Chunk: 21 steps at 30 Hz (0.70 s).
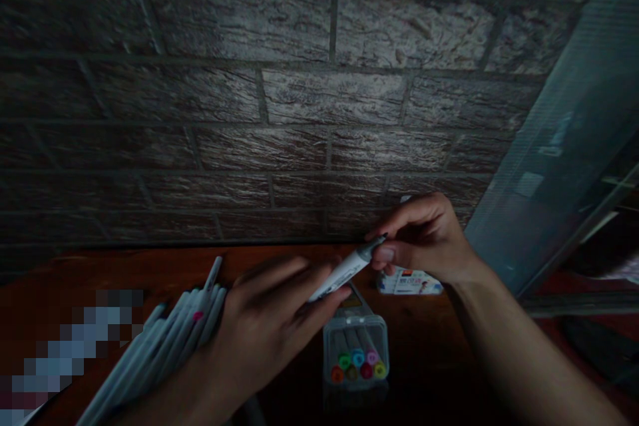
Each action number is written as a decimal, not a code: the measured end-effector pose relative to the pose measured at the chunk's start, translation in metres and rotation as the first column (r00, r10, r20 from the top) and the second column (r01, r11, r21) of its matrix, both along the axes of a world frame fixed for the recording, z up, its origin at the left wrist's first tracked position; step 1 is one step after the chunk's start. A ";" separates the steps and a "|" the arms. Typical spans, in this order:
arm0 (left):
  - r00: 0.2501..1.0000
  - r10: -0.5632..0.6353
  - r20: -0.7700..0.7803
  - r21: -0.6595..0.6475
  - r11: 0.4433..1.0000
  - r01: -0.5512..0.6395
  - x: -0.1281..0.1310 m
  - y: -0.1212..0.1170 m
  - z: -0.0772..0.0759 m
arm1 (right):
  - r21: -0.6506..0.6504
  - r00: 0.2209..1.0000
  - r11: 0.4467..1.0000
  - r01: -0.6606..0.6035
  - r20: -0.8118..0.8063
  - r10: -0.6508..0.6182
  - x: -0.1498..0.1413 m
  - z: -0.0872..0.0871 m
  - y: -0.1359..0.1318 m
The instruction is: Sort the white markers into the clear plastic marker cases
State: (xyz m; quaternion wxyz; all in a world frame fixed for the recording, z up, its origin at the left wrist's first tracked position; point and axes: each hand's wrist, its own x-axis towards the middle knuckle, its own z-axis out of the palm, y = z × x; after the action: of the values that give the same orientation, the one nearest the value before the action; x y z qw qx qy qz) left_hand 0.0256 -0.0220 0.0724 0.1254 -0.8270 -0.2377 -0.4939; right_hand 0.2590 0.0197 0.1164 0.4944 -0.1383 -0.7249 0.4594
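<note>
A white marker (344, 273) with a grey collar and dark tip is gripped between the thumb and fingers of my left hand (279, 306). It slants up to the right, and no cap covers its tip. My right hand (429, 239) is curled close around that tip end; what its fingers hold, if anything, is hidden. A small white end (405, 199) shows just above its knuckles. Below the marker stands a clear plastic case (384, 346) holding several markers with coloured ends (358, 358), among them green, blue, pink, orange, red and yellow.
Several pale markers (170, 326) lie side by side on the brown wooden table (120, 266), left of my left hand. A printed white packet (412, 281) sits beneath my right hand. Behind the table rises a brick wall (299, 93); a translucent panel (549, 140) stands at right.
</note>
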 end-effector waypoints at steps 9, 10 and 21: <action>0.982 -0.142 0.122 -0.472 0.862 0.183 0.000 0.000 -0.008 | -0.111 0.999 0.993 -0.045 -0.030 0.042 -0.004 -0.005 -0.006; 0.979 -0.154 0.136 -0.514 0.833 0.203 0.000 -0.001 -0.005 | -0.126 0.998 0.990 -0.063 -0.023 0.060 -0.003 -0.005 -0.007; 0.864 -0.408 0.296 -0.767 0.438 0.469 0.010 -0.025 -0.001 | -0.266 1.000 0.964 0.024 0.010 -0.022 -0.002 -0.018 -0.050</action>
State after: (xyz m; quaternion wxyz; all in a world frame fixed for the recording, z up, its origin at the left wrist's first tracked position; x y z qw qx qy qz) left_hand 0.0361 -0.0469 0.0718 -0.4122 -0.8038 -0.2202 -0.3682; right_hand 0.2575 -0.0304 0.0989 0.4742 -0.2134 -0.6567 0.5462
